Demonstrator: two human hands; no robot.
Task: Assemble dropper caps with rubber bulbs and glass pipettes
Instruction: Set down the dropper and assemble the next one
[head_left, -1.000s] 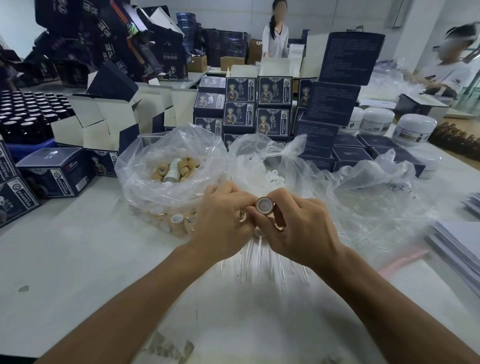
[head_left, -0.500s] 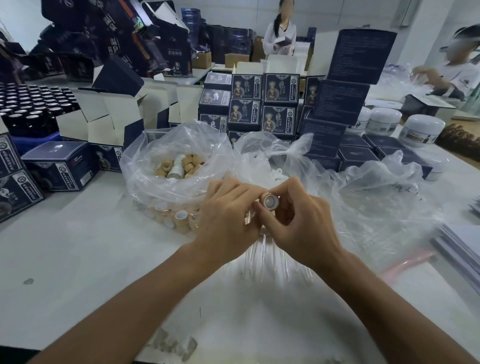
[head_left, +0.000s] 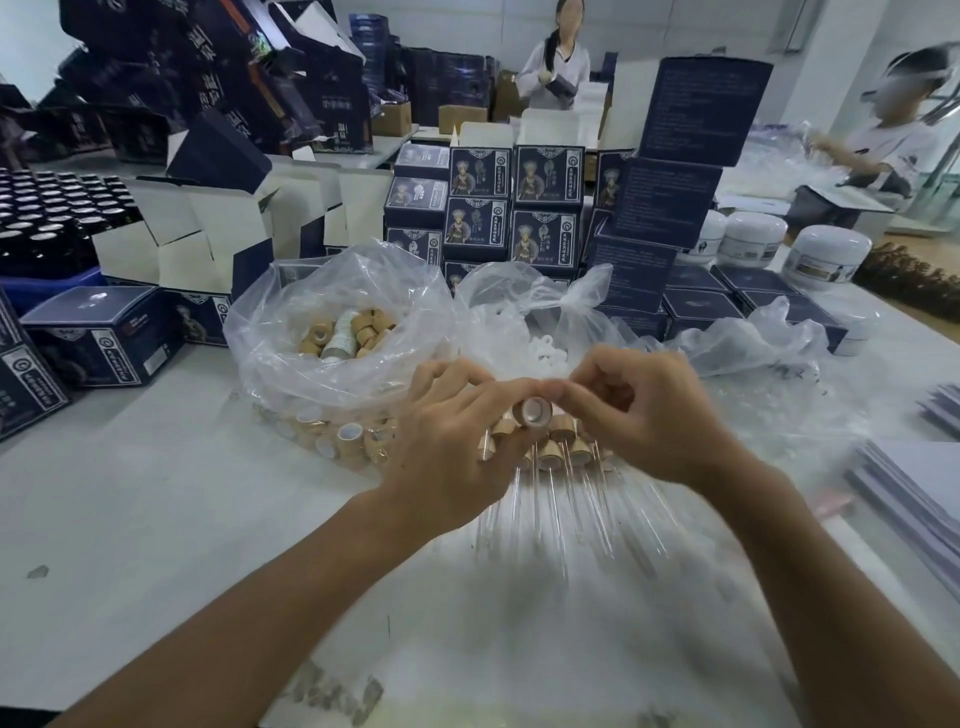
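Both hands pinch one item: left hand and right hand meet fingertip to fingertip, each grip narrow, closed on a single tan dropper cap held above the table, open end toward the camera. Whether a bulb is already seated inside cannot be told.

Finished stock: a row of assembled droppers lies directly under the hands, caps at 12 o'clock, glass pipettes trailing toward 6 o'clock. Roughly a handful; the count is blurred.

Unfinished stock, at 10 o'clock of the hands: clear bag of loose caps, well filled, with more caps against the bag's lower front. At 12 o'clock: second bag holding white rubber bulbs, many remaining. At 3 o'clock: crumpled clear plastic; its contents cannot be made out.

Judgement: early in the batch. Completed units are few against the supply left. Cap in hand appears mid-assembly, pipette not yet fitted.
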